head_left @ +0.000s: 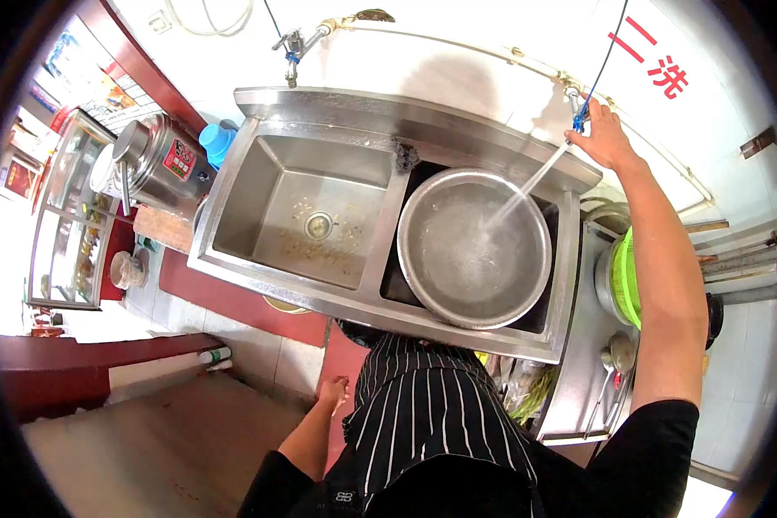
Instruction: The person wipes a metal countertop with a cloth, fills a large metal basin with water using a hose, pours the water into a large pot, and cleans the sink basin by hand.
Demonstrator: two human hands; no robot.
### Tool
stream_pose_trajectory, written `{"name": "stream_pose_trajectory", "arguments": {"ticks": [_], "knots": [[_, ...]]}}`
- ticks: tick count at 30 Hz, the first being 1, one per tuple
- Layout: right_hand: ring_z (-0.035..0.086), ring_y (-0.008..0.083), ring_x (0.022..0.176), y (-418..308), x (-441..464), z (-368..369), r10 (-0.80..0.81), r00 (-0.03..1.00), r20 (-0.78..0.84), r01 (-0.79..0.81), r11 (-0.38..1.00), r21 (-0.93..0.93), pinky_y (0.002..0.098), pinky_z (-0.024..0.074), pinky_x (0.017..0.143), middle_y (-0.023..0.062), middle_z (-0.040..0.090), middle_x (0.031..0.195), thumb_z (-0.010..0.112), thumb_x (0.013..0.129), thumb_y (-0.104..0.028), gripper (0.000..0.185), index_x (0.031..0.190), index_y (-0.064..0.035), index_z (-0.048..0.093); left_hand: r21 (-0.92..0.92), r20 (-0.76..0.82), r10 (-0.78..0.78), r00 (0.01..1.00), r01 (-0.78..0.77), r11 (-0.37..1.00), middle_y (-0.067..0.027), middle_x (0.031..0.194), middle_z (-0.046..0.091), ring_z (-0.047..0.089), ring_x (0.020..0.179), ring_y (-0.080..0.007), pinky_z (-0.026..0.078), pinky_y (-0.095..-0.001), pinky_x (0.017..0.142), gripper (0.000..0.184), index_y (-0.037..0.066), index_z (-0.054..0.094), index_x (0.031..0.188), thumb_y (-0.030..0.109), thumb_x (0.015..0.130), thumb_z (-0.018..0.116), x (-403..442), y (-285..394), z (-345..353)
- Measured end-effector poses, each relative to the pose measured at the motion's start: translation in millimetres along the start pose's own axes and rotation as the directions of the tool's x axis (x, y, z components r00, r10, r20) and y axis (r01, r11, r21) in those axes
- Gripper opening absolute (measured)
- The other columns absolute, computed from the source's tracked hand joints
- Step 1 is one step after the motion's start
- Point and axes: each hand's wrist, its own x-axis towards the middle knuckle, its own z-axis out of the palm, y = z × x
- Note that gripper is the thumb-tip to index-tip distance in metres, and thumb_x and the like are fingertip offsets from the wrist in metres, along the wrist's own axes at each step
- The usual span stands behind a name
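My right hand reaches up to the wall tap on the right, its fingers closed around the blue tap handle. A stream of water runs from this tap into a large round metal basin. Water stands in the basin, stirred up where the stream lands. The basin sits in the right bowl of a steel double sink. Low at my side, away from the sink, hangs my left hand, with loosely bent fingers and nothing visible in it.
Small pale scraps lie around the drain in the left sink bowl. A second tap is above it. Left stand a metal drum and blue container. Right are a green strainer and ladles.
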Motion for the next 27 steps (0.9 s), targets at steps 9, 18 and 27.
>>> {"name": "stream_pose_trajectory", "arguments": {"ticks": [9,18,27], "knots": [[0.044,0.039,0.132,2,-1,2,-0.021,0.999,-0.028,0.021,1.0,0.011,0.0514,0.0436,0.108,0.022,0.047,0.141,0.071,0.081,-0.049,0.09,0.152,-0.0114,0.029,0.046,0.011,-0.016,1.0,0.015,0.999,-0.0016,0.083,0.063,0.059,0.062,-0.014,0.045,-0.0276,0.052,0.026,0.009,0.068,0.118,0.024,0.098,0.059,13,-16,-3],[0.047,0.0393,0.127,6,1,7,-0.043,0.998,-0.05,0.044,0.999,0.007,0.0511,0.0434,0.107,0.022,0.049,0.137,0.069,0.083,-0.049,0.087,0.152,-0.013,0.03,0.035,0.047,-0.055,0.997,0.053,0.998,-0.0002,0.085,0.062,0.058,0.063,-0.013,0.045,-0.0288,0.056,0.025,0.011,0.065,0.119,0.023,0.099,0.055,18,-17,-5],[0.043,0.0427,0.133,4,0,2,-0.023,1.0,-0.011,0.023,0.999,0.024,0.0533,0.0416,0.109,0.0249,0.045,0.141,0.071,0.08,-0.049,0.09,0.15,-0.0092,0.029,0.027,0.054,-0.053,0.997,0.051,0.998,-0.0065,0.093,0.067,0.062,0.061,-0.0183,0.051,-0.0317,0.053,0.03,0.01,0.063,0.125,0.025,0.1,0.054,30,-21,-10]]}}
